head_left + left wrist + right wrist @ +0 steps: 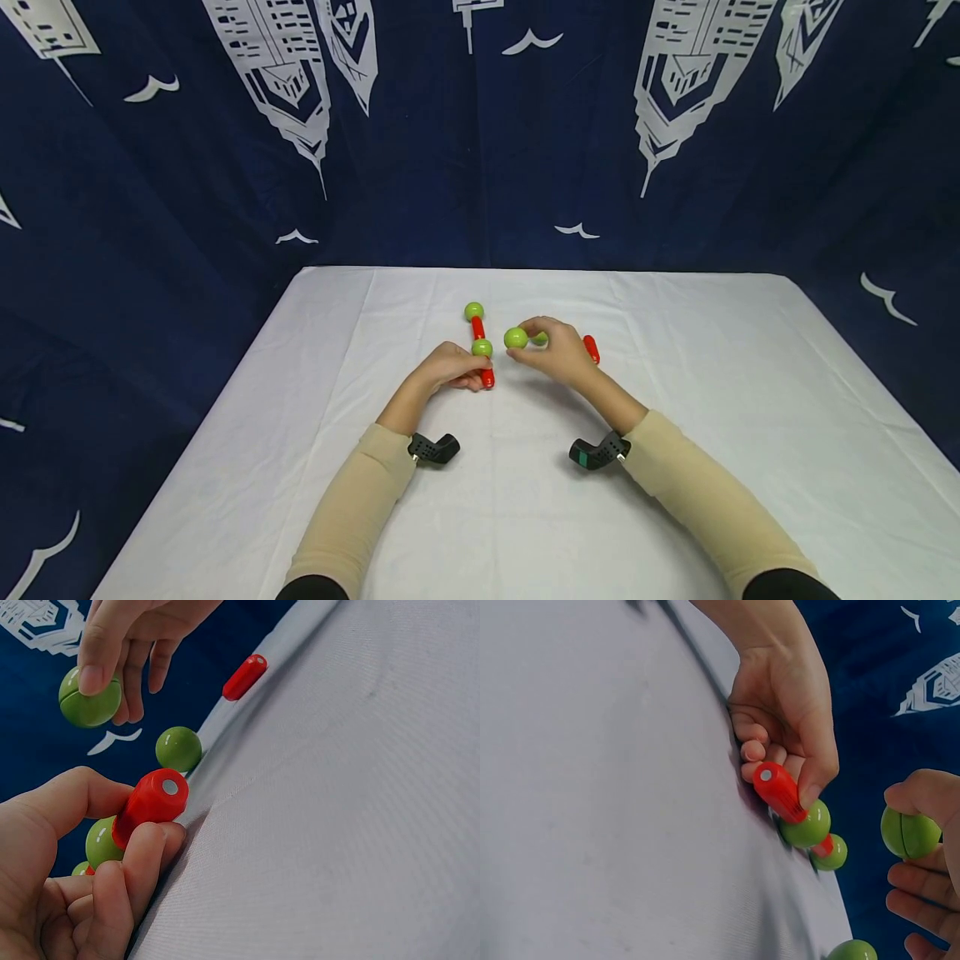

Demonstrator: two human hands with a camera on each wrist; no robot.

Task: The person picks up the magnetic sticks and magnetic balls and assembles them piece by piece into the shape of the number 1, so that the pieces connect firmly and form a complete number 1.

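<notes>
My left hand (448, 367) pinches the near red rod (150, 806) of a chain between thumb and fingers. A pale disc shows in that rod's end face. Beyond it along the chain come a green ball (808, 823), another red rod (477, 327) and a far green ball (474, 311). To the right, my right hand (557, 352) holds a separate green ball (90, 697) by thumb and fingertips, raised above the tabletop; a seam line runs round this ball. The two hands are a short way apart.
A loose green ball (178, 748) lies on the white-covered table (675, 375), partly hidden behind my right hand in the head view. Right of that hand lies a loose red rod (592, 349). A dark blue patterned cloth (480, 167) hangs behind the table.
</notes>
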